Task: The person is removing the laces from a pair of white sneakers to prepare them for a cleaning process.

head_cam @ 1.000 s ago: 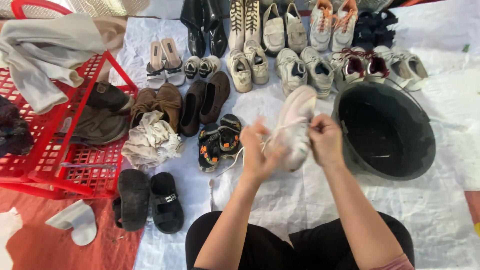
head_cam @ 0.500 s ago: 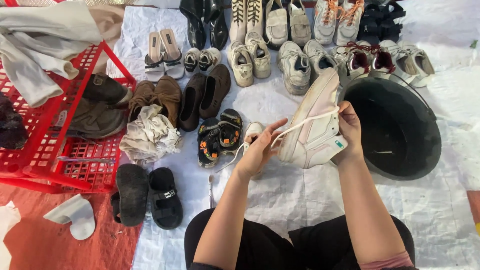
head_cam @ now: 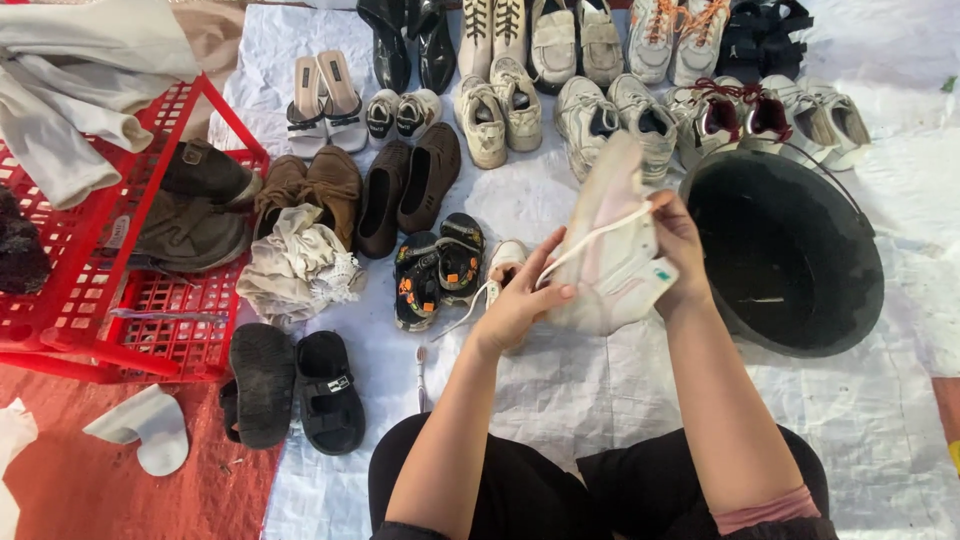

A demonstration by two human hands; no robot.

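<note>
White sneaker (head_cam: 610, 250) held up just left of the black tub (head_cam: 790, 260): right hand (head_cam: 680, 240) clamps its side, left hand (head_cam: 520, 300) pinches the lace (head_cam: 590, 240). Lacing looks partway, one loose end dangling.

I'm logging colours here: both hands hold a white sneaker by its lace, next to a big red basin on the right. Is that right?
Not quite: the basin is black, as the head view shows. The red thing is the crate on the left. Otherwise yes: the left hand and right hand hold the white sneaker and its lace.
</note>
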